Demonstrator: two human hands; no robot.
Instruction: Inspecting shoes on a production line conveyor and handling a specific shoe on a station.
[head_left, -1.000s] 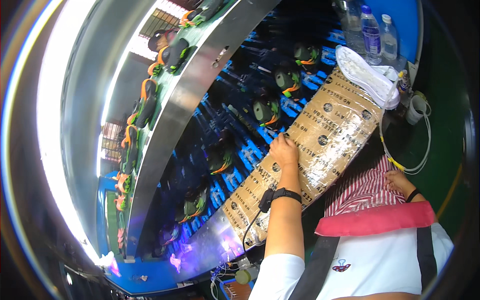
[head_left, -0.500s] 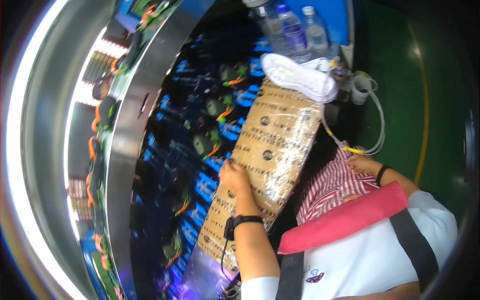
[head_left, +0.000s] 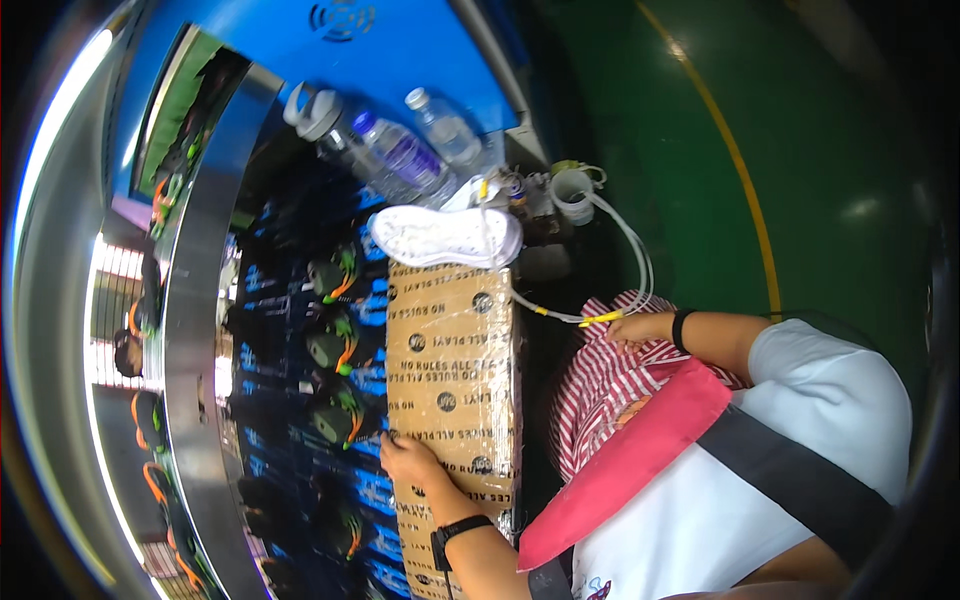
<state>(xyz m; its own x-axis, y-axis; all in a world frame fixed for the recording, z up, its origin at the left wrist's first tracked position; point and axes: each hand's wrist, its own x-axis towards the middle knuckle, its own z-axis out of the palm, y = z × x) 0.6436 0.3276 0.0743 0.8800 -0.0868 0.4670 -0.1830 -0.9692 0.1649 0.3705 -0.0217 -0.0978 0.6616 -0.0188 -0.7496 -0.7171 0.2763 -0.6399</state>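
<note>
My left hand (head_left: pixel 415 462) lies flat on a long brown cardboard board (head_left: pixel 455 370) wrapped in clear film, at its left edge, fingers spread and holding nothing. A black watch sits on that wrist. My right hand (head_left: pixel 640 327) rests on red-and-white striped cloth (head_left: pixel 600 385) over my lap and pinches a yellow-tipped tool (head_left: pixel 598 318) on a thin white tube (head_left: pixel 630 260). A white shoe sole (head_left: pixel 445 237) lies at the board's far end. Dark shoes with green and orange trim (head_left: pixel 338 342) sit on the blue-patterned belt (head_left: pixel 290 330) left of the board.
Clear water bottles (head_left: pixel 400 155) and a grey-capped bottle (head_left: pixel 310 110) lie beyond the sole by a blue machine housing (head_left: pixel 400 50). A small white cup (head_left: pixel 575 190) stands near the tube. A shiny metal rail (head_left: pixel 195 330) borders the belt. Green floor with a yellow line (head_left: pixel 740 170) lies to the right.
The view has swung round so the board now runs nearly straight away from me. My left hand stays on the board's left edge; my right hand stays on the striped cloth.
</note>
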